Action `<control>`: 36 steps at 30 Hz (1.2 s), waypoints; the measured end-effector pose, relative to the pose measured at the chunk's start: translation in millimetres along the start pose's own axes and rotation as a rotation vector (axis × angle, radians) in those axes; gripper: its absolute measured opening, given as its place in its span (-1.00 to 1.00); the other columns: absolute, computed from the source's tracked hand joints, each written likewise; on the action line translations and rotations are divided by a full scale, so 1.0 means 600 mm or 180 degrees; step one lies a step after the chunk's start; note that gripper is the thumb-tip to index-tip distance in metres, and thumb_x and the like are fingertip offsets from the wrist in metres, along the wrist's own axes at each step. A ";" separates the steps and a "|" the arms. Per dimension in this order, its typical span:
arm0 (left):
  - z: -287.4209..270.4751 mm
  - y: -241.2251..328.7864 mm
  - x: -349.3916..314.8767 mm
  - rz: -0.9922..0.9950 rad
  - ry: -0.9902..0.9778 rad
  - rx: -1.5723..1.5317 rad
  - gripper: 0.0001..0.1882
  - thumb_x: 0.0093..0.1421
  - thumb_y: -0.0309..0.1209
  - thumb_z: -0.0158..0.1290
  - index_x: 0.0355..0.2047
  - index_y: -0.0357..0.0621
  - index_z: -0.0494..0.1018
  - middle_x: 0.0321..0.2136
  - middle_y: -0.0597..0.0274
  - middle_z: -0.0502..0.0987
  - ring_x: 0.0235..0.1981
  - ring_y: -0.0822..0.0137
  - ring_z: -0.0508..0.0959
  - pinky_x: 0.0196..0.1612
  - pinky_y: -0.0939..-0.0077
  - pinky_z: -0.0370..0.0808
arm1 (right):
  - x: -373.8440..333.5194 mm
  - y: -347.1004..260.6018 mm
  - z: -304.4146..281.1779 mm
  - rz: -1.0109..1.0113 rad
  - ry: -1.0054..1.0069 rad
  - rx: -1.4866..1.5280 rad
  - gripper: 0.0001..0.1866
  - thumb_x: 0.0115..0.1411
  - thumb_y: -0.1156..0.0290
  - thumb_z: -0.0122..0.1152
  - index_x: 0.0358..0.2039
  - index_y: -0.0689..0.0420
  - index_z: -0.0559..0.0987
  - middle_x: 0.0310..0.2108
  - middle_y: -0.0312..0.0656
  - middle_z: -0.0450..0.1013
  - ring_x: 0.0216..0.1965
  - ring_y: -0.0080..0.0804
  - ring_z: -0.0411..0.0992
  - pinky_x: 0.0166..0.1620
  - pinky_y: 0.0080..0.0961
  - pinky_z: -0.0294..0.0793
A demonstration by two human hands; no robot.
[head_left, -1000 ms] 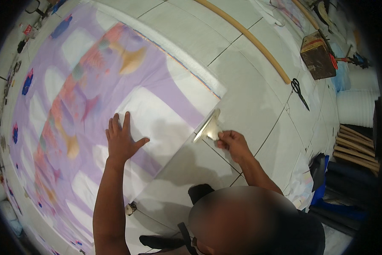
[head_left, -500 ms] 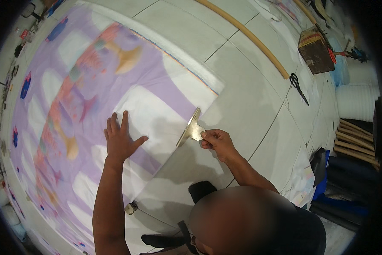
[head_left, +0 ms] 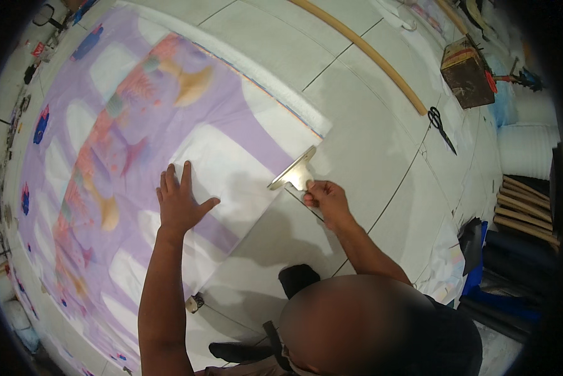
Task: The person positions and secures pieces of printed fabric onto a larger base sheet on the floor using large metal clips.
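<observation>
My left hand (head_left: 180, 202) lies flat with spread fingers on a large purple and white printed sheet (head_left: 259, 141), over one of its white patches. Between the thumb and fingers of my right hand (head_left: 326, 199) is a wide silver metal clip (head_left: 296, 173), held by its narrow end. The clip's long straight jaw runs along the sheet's right edge; whether it grips the sheet I cannot tell. Coral, tan and teal shapes fill a band across the print, and a white strip borders its far edge.
A long tan tube (head_left: 363, 47) lies on the tiled floor beyond the sheet. Black scissors (head_left: 442, 130) rest near its end, with a worn brown box (head_left: 467, 72) farther right. Tan sticks (head_left: 524, 210) and dark rolls (head_left: 504, 269) are stacked at the right. A small object (head_left: 194, 303) sits by the sheet's near corner.
The clip has moved slightly away from me and to the right along the sheet's edge, tilting flatter. My right hand has shifted with it; my left hand stays nearly in place.
</observation>
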State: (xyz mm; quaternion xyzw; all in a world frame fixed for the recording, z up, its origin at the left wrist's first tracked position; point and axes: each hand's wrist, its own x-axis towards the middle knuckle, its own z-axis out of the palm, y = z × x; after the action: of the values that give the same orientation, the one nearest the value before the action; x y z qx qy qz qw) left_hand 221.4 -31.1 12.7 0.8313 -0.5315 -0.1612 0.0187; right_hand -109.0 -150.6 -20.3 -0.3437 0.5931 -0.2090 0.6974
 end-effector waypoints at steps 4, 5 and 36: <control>-0.002 -0.002 -0.002 0.0036 0.0082 0.0042 0.17 -0.13 0.18 0.36 0.39 -0.05 0.07 0.31 -0.33 0.06 0.33 -0.33 0.07 0.27 -0.25 0.12 | -0.030 0.017 0.024 0.0256 -0.0138 -0.0113 -0.68 0.25 0.28 0.34 -0.22 0.30 0.52 -0.38 -0.20 0.49 -0.39 -0.52 0.49 -0.23 -0.53 0.59; 0.002 -0.006 -0.002 0.0062 0.0136 0.0028 0.18 -0.14 0.20 0.36 0.39 -0.04 0.08 0.30 -0.31 0.07 0.33 -0.34 0.07 0.25 -0.29 0.14 | -0.039 0.013 0.034 0.0313 -0.0192 -0.0116 -0.68 0.25 0.28 0.34 -0.22 0.30 0.51 -0.38 -0.20 0.49 -0.39 -0.52 0.49 -0.23 -0.53 0.59; 0.017 -0.017 -0.003 0.0176 0.0341 0.0079 0.18 -0.15 0.22 0.35 0.38 -0.03 0.09 0.29 -0.29 0.10 0.31 -0.37 0.10 0.21 -0.31 0.18 | 0.008 -0.028 -0.006 -0.0135 0.0345 0.0314 -0.66 0.26 0.26 0.31 -0.22 0.32 0.51 -0.43 -0.20 0.49 -0.41 -0.50 0.47 -0.28 -0.55 0.53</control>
State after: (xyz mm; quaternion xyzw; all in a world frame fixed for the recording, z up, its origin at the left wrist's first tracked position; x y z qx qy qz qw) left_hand 227.0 -23.4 1.5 0.8240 -0.5545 -0.1093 0.0413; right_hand -109.5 -166.0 -11.4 -0.3095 0.6116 -0.2711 0.6757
